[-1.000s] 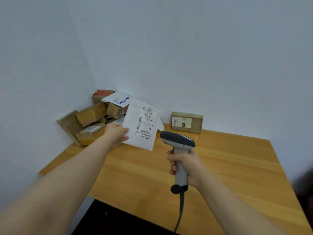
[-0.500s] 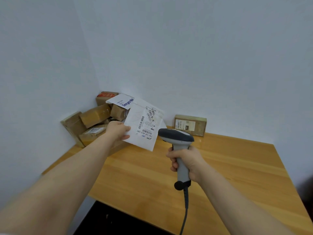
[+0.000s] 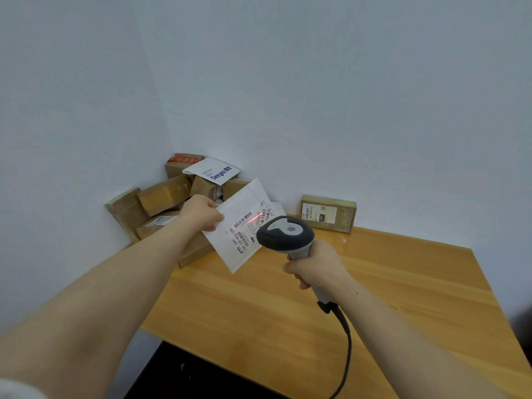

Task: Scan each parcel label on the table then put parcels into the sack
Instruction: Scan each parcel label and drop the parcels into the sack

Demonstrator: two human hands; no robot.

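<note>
Gripping a white envelope (image 3: 240,226) by its left edge above the table (image 3: 374,283), the left hand (image 3: 201,213) tilts the label toward the scanner (image 3: 285,233). The right hand (image 3: 313,267) wraps the handle. That red line sits beside the barcode, so the scan may miss.

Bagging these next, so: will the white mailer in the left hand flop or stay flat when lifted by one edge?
Probably fairly stiff: the white mailer, pinched at one edge by the left hand, shows no sag. Likely light, since that pinch alone holds it up.
</note>
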